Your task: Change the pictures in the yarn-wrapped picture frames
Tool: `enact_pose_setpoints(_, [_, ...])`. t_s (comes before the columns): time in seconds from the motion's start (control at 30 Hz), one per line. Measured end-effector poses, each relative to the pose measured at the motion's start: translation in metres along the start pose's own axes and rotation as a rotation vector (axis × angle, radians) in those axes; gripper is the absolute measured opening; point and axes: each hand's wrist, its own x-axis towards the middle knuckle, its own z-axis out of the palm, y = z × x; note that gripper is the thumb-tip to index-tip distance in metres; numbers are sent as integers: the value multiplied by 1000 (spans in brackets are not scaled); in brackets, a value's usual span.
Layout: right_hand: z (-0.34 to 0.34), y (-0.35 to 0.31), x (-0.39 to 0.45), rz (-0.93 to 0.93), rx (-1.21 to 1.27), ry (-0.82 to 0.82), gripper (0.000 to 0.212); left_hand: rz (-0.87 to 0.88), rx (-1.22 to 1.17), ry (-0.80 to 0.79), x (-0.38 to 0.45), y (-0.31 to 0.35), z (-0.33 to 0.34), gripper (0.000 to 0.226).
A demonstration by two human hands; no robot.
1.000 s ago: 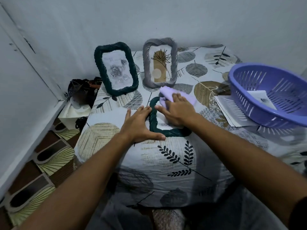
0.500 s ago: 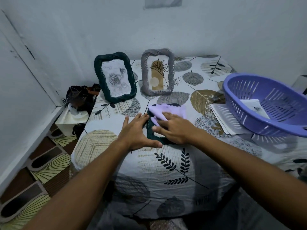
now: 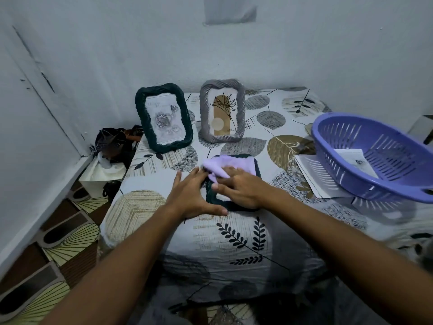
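Observation:
A dark green yarn-wrapped frame (image 3: 212, 198) lies flat on the leaf-print cloth in front of me. My right hand (image 3: 241, 188) presses a lilac cloth (image 3: 225, 166) onto its face, fingers spread over the cloth. My left hand (image 3: 193, 194) lies flat against the frame's left edge, fingers straight, thumb along its near side. Behind, two frames stand upright: a dark green one (image 3: 164, 118) with a rose picture and a grey one (image 3: 222, 111) with a plant drawing.
A purple plastic basket (image 3: 372, 160) at the right holds a paper picture (image 3: 353, 160) and sits on white sheets (image 3: 309, 174). The table (image 3: 138, 207) stands in a wall corner. Bags and dark clutter (image 3: 114, 146) lie on the floor to the left.
My right hand has slid the lilac cloth back and forth over the flat frame. The left hand stays beside the frame. The view has tilted up and drawn back.

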Motion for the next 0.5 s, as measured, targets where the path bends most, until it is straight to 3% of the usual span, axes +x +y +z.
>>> enact_pose_setpoints(0.1, [-5, 3, -26, -41, -62, 28, 64, -20, -8, 12, -2, 2, -1, 131])
enact_pose_setpoints(0.27, [-16, 26, -19, 77, -229, 131, 60, -51, -8, -33, -8, 10, -8, 131])
enact_pose_setpoints(0.5, [-5, 15, 8, 24, -25, 48, 59, -34, -1, -17, -4, 6, -4, 133])
